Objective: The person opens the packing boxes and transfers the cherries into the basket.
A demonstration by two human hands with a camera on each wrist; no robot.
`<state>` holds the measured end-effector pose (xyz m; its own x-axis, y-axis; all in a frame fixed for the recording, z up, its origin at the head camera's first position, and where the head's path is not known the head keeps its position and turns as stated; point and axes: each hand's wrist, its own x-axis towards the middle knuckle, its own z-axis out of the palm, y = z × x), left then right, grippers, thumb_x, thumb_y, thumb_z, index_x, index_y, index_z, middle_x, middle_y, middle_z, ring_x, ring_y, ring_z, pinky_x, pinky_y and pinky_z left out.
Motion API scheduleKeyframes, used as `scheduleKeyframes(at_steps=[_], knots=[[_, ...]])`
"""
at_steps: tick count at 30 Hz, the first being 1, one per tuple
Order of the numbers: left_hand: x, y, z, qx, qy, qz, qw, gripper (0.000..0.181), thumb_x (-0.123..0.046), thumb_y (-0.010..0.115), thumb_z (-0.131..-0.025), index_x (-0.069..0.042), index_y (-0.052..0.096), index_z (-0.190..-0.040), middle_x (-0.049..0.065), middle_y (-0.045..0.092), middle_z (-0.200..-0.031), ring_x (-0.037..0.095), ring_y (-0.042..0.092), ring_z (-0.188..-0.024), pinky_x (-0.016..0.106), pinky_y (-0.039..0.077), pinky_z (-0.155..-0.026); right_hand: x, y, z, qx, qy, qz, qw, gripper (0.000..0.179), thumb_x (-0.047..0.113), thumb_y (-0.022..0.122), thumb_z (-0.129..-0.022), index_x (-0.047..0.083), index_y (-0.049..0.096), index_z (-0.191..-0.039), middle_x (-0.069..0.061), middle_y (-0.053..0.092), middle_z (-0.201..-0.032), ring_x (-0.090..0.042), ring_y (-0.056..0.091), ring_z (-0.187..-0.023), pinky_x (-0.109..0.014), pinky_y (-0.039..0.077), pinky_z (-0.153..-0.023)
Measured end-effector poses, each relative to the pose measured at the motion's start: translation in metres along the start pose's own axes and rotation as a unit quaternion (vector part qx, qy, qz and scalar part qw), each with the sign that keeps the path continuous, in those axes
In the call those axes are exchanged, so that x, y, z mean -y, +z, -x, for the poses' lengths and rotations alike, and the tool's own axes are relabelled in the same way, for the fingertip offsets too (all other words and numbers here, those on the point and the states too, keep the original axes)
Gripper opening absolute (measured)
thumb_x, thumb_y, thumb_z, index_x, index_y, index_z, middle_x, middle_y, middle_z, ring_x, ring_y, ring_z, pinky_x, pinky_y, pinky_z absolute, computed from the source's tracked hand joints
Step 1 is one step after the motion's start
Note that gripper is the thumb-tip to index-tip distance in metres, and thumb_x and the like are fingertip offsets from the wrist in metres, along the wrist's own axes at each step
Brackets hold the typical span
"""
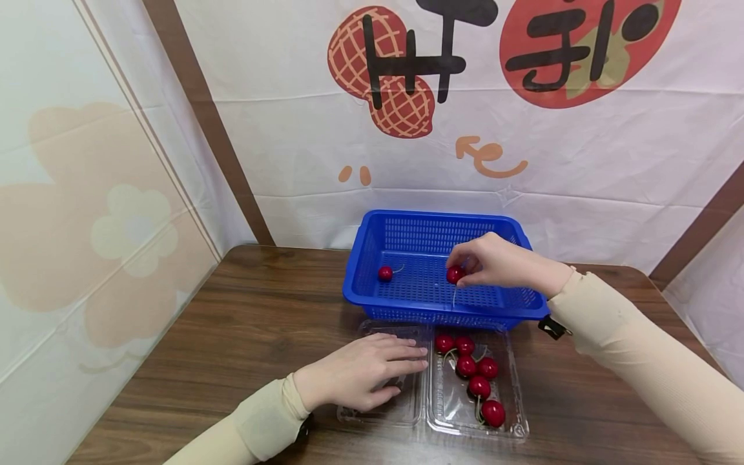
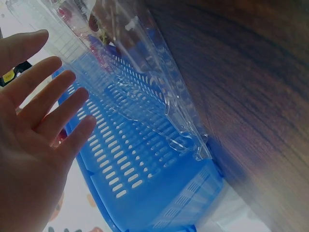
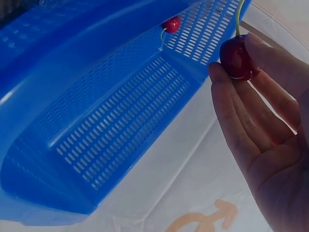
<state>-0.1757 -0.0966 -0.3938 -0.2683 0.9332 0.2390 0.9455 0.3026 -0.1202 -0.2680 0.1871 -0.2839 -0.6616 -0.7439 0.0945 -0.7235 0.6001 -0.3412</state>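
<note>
Over the blue basket [image 1: 360, 258], my right hand [image 1: 494, 261] pinches a red cherry [image 1: 454, 275] between thumb and fingertips, its stem hanging down. The right wrist view shows the same cherry [image 3: 236, 58] held at the fingertips. Another cherry [image 1: 385, 274] lies at the left side of the basket floor. My left hand [image 1: 366, 369] is held with fingers extended over the lid half of a clear plastic clamshell box [image 1: 407, 413]; whether it touches the lid I cannot tell. Several cherries [image 1: 479, 387] with stems lie in the box's right half.
Both containers stand on a dark wooden table [image 1: 261, 310], the box directly in front of the basket. Behind the table hangs a white printed cloth [image 1: 290, 148]. A black strap piece [image 1: 552, 327] sits at my right wrist beside the basket's corner.
</note>
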Motion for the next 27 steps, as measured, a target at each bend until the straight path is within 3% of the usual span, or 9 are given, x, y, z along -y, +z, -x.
scheduleKeyframes(at_steps=[19,27], knots=[[0.0,-0.001,0.0,-0.004,0.006,-0.002,1.0,0.052,-0.029,0.064,-0.085,-0.016,0.054,-0.134,-0.001,0.053,-0.139,0.019,0.048,-0.13,0.035,0.041,-0.107,-0.016,0.0,-0.027,0.007,0.025,0.005,0.9996,0.025,0.016,0.077,-0.078,0.01,0.068,-0.101,-0.004,0.071,-0.091,-0.011,0.068,-0.076,-0.028,0.058,-0.069],[-0.001,-0.002,0.001,-0.001,0.002,0.003,1.0,0.051,-0.029,0.064,-0.085,-0.016,0.054,-0.134,-0.001,0.053,-0.139,0.019,0.048,-0.13,0.033,0.039,-0.108,-0.018,0.0,-0.043,0.024,0.046,0.0,0.9987,0.028,0.019,0.077,-0.079,0.009,0.068,-0.103,-0.007,0.071,-0.097,-0.014,0.068,-0.08,-0.03,0.059,-0.074]])
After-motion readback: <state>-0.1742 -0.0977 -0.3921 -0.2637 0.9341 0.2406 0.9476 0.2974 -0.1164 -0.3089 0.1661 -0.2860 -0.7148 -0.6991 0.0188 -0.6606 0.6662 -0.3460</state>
